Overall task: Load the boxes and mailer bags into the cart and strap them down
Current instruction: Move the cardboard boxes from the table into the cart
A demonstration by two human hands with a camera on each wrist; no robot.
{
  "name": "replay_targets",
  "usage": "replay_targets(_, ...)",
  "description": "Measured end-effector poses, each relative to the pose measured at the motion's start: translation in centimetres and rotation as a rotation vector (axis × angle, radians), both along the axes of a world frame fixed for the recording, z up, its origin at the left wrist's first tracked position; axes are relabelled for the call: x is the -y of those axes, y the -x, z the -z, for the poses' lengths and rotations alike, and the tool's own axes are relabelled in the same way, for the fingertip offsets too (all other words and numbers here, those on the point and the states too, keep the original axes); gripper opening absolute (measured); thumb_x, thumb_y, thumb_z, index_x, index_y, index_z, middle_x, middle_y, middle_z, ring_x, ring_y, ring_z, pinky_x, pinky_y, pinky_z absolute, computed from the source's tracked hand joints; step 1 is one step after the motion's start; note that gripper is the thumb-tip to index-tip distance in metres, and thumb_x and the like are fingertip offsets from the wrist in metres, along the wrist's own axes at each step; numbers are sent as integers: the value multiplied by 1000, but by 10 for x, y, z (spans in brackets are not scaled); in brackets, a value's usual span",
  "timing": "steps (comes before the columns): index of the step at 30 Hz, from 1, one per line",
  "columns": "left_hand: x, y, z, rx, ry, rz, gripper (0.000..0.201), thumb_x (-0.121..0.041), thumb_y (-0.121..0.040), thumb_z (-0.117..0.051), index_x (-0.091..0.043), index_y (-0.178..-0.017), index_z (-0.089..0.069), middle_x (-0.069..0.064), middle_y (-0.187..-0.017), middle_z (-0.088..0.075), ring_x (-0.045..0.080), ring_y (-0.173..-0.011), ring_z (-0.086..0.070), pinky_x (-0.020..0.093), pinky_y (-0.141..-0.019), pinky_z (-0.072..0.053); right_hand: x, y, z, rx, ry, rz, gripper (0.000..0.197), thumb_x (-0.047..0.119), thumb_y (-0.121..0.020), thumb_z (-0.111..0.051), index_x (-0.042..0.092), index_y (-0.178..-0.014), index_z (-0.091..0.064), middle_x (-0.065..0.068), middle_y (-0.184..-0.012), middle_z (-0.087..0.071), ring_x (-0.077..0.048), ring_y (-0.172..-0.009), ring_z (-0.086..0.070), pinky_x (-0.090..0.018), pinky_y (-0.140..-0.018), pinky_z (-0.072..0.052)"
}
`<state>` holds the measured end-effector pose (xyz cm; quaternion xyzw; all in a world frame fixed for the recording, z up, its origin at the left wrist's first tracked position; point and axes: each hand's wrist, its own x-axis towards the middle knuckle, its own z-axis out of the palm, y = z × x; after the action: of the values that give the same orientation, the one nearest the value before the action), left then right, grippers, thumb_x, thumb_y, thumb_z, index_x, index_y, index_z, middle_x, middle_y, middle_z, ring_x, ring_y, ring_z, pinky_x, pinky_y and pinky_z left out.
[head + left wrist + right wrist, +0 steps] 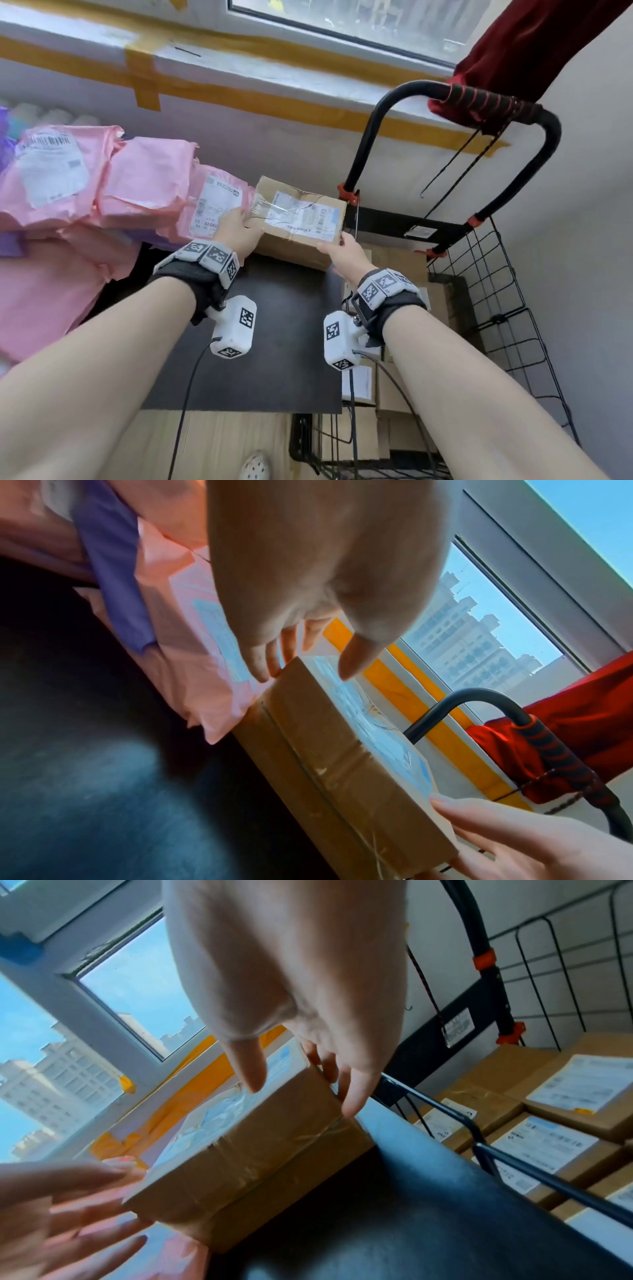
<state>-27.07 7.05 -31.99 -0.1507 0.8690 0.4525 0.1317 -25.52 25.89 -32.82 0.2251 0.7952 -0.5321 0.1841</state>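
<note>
A taped cardboard box point(298, 219) with a white label lies on the far edge of the dark table point(274, 342). My left hand point(245, 219) is at its left end: straight fingers touch that end point(274, 666) and the thumb hovers over the top. My right hand point(337, 241) holds the near right corner, thumb on the label side point(250, 1074) and fingers down the right end. Pink mailer bags point(137, 178) are piled to the left, touching the box. The black wire cart point(479, 274) stands to the right with several labelled boxes point(548, 1139) packed inside.
The cart's black handle point(493, 99) has a red-and-black grip, from which a thin black elastic cord point(455, 164) hangs. A red curtain point(534, 44) drapes over the handle. Purple mailers point(113, 574) lie among the pink ones. The wall and window sill are close behind the table.
</note>
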Motion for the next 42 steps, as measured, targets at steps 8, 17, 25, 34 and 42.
replay_targets(8, -31, -6, -9, 23, -60, 38, 45, -13, -87, -61, -3, -129, -54, 12, -125, -59, 26, -115, -56, 36, -100, -44, -53, -15, -22, -38, 50, 31, 55, 21, -84, -66, 16, -136, -46, 1, -131, -57, -17, -119, -53, -41, -106, -42)
replay_targets(17, -172, -49, -43, 35, -208, 161, 31, -23, -83, -68, -13, -105, -49, 11, -116, -60, 25, -106, -60, 46, -92, -52, -211, -85, -51, 31, 74, 96, 67, 12, -66, -76, 24, -128, -53, -1, -121, -64, -22, -115, -57, -47, -101, -46)
replay_targets(25, -281, -95, -18, 181, -155, 124, 44, -25, -77, -74, -12, -109, -46, 7, -111, -57, 22, -102, -59, 44, -89, -54, -317, -127, -18, 141, 182, 62, 62, -2, -81, -66, 16, -137, -44, -6, -128, -59, -20, -110, -58, -36, -89, -51)
replay_targets(34, -341, -126, 21, 355, -92, -23, 36, -19, -79, -74, -9, -103, -50, 11, -112, -57, 25, -104, -60, 45, -85, -56, -380, -132, 35, 339, 229, -22, 58, 14, -84, -69, 19, -137, -45, 1, -132, -54, -21, -124, -45, -53, -110, -29)
replay_targets(42, -349, -137, 51, 481, -119, -67, 26, -21, -82, -72, -9, -98, -55, 9, -99, -62, 25, -81, -68, 38, -71, -59, -378, -135, 79, 494, 230, -20, 51, 27, -87, -67, 17, -133, -49, -3, -133, -53, -26, -121, -49, -46, -99, -40)
